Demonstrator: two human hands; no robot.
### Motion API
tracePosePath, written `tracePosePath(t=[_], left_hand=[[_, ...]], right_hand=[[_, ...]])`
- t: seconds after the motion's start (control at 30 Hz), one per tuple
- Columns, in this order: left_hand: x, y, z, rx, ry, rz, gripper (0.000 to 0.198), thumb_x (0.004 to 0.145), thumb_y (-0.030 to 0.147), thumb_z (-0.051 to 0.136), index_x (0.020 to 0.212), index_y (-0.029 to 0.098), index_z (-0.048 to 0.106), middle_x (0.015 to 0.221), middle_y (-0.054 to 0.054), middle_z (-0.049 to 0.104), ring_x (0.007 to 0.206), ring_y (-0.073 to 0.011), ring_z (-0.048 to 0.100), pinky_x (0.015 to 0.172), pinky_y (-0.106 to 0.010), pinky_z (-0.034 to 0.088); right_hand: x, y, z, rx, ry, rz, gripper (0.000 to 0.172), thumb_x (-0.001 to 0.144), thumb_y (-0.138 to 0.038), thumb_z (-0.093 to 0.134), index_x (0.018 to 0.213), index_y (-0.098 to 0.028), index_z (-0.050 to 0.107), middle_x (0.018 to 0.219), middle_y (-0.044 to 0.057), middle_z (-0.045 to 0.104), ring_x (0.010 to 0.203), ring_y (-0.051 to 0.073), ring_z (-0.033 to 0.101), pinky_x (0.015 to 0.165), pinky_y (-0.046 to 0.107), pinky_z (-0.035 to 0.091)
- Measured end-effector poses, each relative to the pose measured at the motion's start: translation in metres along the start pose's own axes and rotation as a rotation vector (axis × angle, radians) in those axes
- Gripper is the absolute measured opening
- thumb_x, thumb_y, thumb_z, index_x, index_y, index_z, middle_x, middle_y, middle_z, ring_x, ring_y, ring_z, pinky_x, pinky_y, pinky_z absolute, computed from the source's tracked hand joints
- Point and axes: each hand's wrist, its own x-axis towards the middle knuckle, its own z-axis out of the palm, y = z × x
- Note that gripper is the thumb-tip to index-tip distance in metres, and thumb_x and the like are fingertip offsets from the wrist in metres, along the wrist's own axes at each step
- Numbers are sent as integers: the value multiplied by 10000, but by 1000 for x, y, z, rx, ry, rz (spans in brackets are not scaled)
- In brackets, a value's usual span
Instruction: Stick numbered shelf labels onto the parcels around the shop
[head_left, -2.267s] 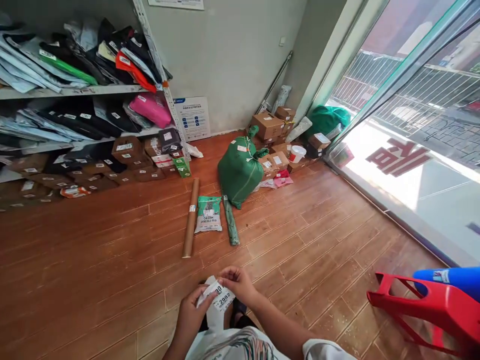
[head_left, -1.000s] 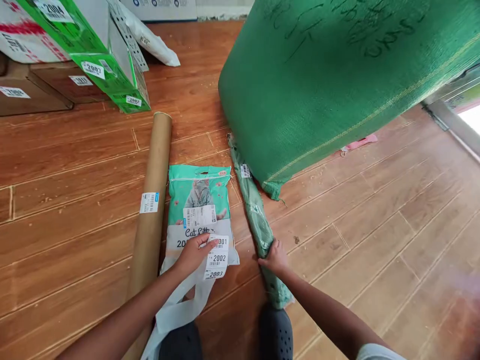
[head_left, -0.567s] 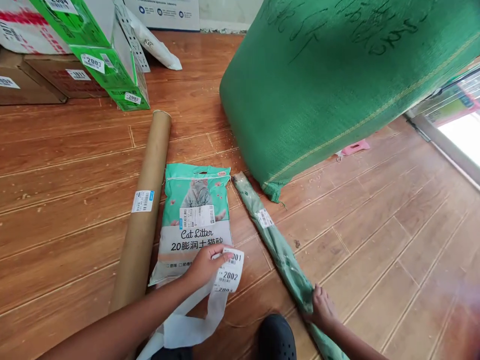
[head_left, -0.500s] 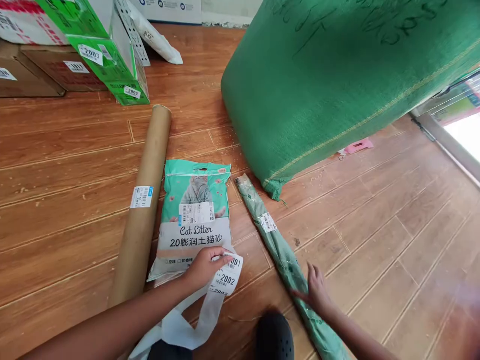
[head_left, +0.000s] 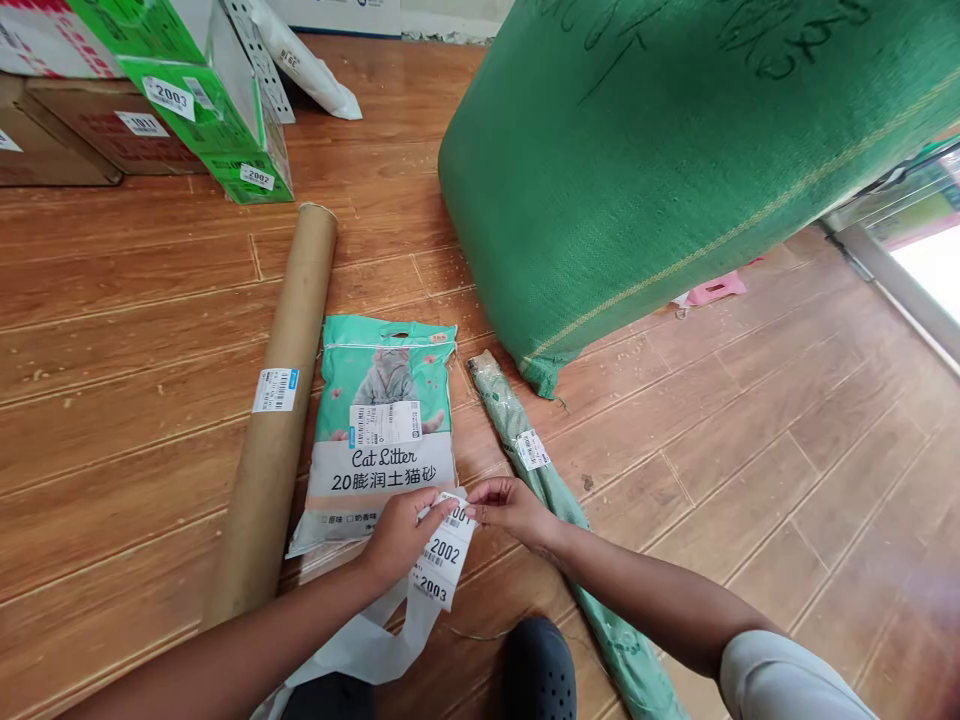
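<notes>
My left hand [head_left: 405,535] is closed on a strip of numbered stickers [head_left: 442,552], its thumb pressed over the top label; 2002 and 2003 read clearly below. From the strip, pale backing paper [head_left: 375,645] trails down toward my legs. My right hand [head_left: 514,510] pinches the top right corner of the same strip between thumb and fingers. Just beyond my hands lies a teal and white cat litter bag [head_left: 390,380] with a shipping label. A brown cardboard tube [head_left: 274,455] rests left of the bag, and a long green wrapped parcel [head_left: 551,500] passes beneath my right forearm.
A large green woven sack [head_left: 637,180] stands at the back right. Green boxes [head_left: 232,120] and brown cartons [head_left: 82,135] are stacked at the back left, near a white wrapped roll [head_left: 307,65]. A pink item [head_left: 716,288] lies beside the sack. My dark shoe [head_left: 538,670] is at the bottom.
My right hand has moved up and left from over the green parcel to the sticker strip, and its spread fingers have closed on the corner. My left hand still holds the strip.
</notes>
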Motion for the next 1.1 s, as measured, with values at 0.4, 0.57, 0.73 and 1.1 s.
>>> tracePosePath(t=[0.4, 0.57, 0.73, 1.1], left_hand=[[4, -2, 0, -118, -27, -144, 334, 702, 443, 713, 831, 136, 722, 779, -48, 736, 693, -199, 636, 615, -267, 454], [-18, -10, -10, 215, -237, -71, 265, 690, 427, 712, 665, 163, 722, 643, -5, 689, 617, -187, 596, 538, -243, 379], [-49, -8, -40, 118, -484, -10, 204, 737, 399, 705, 833, 234, 777, 792, 15, 755, 717, -204, 660, 628, -249, 438], [-87, -45, -80, -189, -241, -110, 309, 821, 403, 645, 1041, 212, 748, 1064, -66, 738, 989, -253, 657, 890, -352, 492]], right_hand=[[26, 1, 13, -166, 168, -299, 303, 713, -449, 756, 766, -175, 639, 725, 6, 667, 642, 129, 592, 629, 262, 481], [90, -53, -48, -947, 471, -535, 118, 890, -231, 527, 912, -153, 613, 893, 63, 639, 809, 163, 582, 760, 281, 481], [161, -88, -97, -1314, 582, -412, 160, 870, -96, 484, 986, -117, 592, 1013, 123, 557, 924, 201, 536, 895, 348, 439], [157, -76, -51, -1355, 614, -478, 310, 919, -238, 496, 1191, -102, 557, 1252, 205, 528, 1150, 304, 468, 956, 473, 409]])
